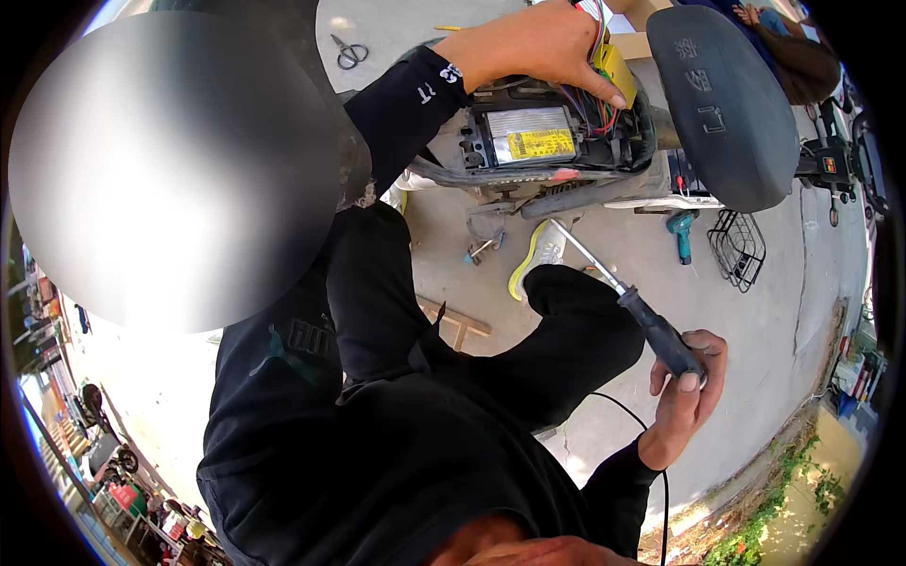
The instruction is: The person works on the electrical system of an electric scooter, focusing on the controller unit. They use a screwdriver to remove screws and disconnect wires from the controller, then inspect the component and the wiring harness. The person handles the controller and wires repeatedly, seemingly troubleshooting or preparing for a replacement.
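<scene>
My left hand (543, 47) reaches over the open compartment of a scooter-like vehicle. Its thumb and fingers close round a yellow box-shaped part (615, 74), with coloured wires (604, 121) running close by. Below that hand, a silver finned metal box (530, 135) with a yellow label lies in the black compartment. My right hand (694, 368) is out to the right, wrapped round the black handle of a screwdriver (661, 330). The screwdriver's metal shaft points up and left, its tip near my shoe (540, 259). The fingers behind the yellow part are partly hidden.
A black padded seat (722, 108) stands beside the compartment. On the ground are a teal power drill (681, 236), a black wire basket (738, 248), scissors (350, 53) and a wooden piece (460, 324). A large blurred round patch covers the upper left. Another person's arm (788, 57) shows at upper right.
</scene>
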A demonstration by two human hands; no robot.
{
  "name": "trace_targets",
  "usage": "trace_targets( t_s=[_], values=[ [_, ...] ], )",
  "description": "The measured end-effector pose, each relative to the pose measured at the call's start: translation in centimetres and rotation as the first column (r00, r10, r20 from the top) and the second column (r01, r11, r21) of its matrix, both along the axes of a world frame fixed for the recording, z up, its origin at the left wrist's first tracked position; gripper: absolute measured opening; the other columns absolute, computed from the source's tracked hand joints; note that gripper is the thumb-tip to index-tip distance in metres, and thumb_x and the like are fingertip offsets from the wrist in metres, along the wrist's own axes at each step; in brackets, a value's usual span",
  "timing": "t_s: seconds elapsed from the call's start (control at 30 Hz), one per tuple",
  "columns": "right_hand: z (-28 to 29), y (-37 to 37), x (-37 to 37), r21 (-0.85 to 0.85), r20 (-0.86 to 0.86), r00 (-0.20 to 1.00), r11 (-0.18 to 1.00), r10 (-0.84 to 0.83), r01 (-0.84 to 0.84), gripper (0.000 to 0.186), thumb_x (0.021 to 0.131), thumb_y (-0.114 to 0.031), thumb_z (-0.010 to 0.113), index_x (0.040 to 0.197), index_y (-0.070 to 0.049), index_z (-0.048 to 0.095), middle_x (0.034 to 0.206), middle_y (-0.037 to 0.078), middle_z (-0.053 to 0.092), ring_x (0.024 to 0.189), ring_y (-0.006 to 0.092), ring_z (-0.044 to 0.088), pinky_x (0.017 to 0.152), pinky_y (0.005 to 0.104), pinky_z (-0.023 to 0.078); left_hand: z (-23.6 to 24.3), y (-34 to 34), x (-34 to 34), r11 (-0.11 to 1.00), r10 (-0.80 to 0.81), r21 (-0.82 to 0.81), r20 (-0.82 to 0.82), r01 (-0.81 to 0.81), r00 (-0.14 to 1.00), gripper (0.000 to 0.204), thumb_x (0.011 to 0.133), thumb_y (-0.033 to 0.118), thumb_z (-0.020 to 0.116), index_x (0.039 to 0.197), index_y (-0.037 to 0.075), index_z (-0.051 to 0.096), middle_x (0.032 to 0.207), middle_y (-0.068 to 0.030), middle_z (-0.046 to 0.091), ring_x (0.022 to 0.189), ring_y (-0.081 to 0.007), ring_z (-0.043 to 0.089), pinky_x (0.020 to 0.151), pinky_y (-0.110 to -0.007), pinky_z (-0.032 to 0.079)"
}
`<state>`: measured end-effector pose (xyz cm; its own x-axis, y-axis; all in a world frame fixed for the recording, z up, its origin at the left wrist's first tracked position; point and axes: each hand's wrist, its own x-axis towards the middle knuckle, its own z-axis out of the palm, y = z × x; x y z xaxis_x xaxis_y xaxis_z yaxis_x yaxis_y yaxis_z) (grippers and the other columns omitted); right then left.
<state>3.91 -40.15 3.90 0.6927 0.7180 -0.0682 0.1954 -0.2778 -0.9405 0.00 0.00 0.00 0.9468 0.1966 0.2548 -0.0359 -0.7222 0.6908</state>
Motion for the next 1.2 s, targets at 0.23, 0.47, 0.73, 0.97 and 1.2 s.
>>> trace_targets(
  t_s=[0.23, 0.47, 0.73, 0.97, 1.2],
  values=[
    [5.5, 12.9, 0.8, 0.249, 0.541, 0.838, 0.965, -0.069, -0.081, 0.052, 0.091, -0.047, 0.066, 0.102, 0.004, 0.064, 0.086, 0.008, 0.066, 0.063, 0.0088, 0.055, 0.055, 0.02, 0.04, -0.3, 0.3, 0.3, 0.995, -0.059, -0.078, 0.081, 0.065, 0.995, 0.042, 0.075, 0.038, 0.083, 0.096, 0.004, 0.071, 0.085, -0.0193, 0.07, 0.079, -0.0351, 0.068, 0.073, -0.042, 0.054],
    [6.6, 23.4, 1.5, -0.163, 0.671, 0.571, 0.845, 0.473, -0.509, 0.024, 0.093, -0.028, 0.069, 0.093, -0.004, 0.067, 0.066, 0.003, 0.061, 0.059, 0.0093, 0.056, 0.053, 0.024, 0.039, 0.2, -0.2, -0.4, 0.999, -0.02, 0.03, 0.098, 0.017, 0.995, 0.037, 0.076, 0.034, 0.081, 0.093, 0.003, 0.07, 0.086, -0.0194, 0.07, 0.08, -0.0354, 0.067, 0.074, -0.042, 0.053],
    [7.5, 27.0, 1.6, -0.381, 0.618, 0.37, 0.676, 0.694, -0.631, 0.029, 0.091, -0.026, 0.07, 0.088, 0.002, 0.061, 0.065, 0.02, 0.058, 0.055, 0.0367, 0.058, 0.052, 0.04, 0.043, 1.3, 0.4, -3.7, 0.998, 0.013, 0.052, 0.116, -0.019, 0.993, 0.037, 0.077, 0.033, 0.08, 0.095, 0.003, 0.069, 0.087, -0.0193, 0.069, 0.082, -0.035, 0.067, 0.075, -0.042, 0.053],
    [6.5, 26.5, 1.4, -0.314, 0.713, 0.361, 0.734, 0.601, -0.602, 0.035, 0.093, -0.029, 0.067, 0.083, 0.003, 0.057, 0.064, 0.02, 0.056, 0.056, 0.0346, 0.058, 0.053, 0.0406, 0.042, 1.1, 0.4, -4.5, 0.998, 0.013, 0.056, 0.112, -0.02, 0.994, 0.036, 0.077, 0.032, 0.079, 0.096, 0.003, 0.068, 0.089, -0.0192, 0.069, 0.084, -0.0347, 0.066, 0.076, -0.042, 0.052],
    [6.0, 27.5, 3.1, -0.324, 0.544, 0.483, 0.703, 0.686, -0.633, 0.037, 0.097, -0.032, 0.063, 0.084, 0.002, 0.055, 0.063, 0.018, 0.054, 0.056, 0.0307, 0.055, 0.052, 0.0404, 0.039, 0.8, 0.0, -3.8, 0.998, 0.017, 0.056, 0.114, -0.024, 0.993, 0.036, 0.078, 0.031, 0.078, 0.097, 0.002, 0.068, 0.091, -0.0192, 0.069, 0.086, -0.0344, 0.066, 0.078, -0.042, 0.051]
  ],
)
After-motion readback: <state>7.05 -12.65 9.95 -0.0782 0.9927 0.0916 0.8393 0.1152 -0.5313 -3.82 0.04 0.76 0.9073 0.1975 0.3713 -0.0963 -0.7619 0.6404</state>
